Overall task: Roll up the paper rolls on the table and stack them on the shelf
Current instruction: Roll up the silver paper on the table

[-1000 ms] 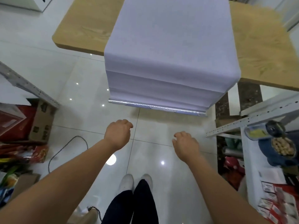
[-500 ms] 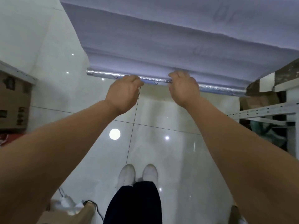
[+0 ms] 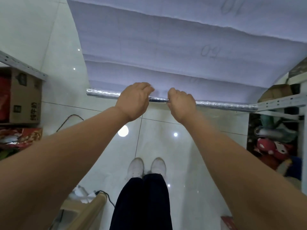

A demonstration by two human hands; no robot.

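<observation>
The paper (image 3: 182, 55) hung in layered sheets, its silver core (image 3: 224, 104) along the bottom edge above the floor. The left hand (image 3: 134, 100) and right hand (image 3: 181, 103) each gripped the core near its middle. Turning the 2 hands together would likely keep the roll's edges square.

Left hand (image 3: 134, 101), right hand (image 3: 181, 105) curled, seemingly gripping.

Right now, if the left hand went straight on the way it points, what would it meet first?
Probably the hanging paper sheet, just past the silver roll that the left hand grips; depth is unclear.
</observation>
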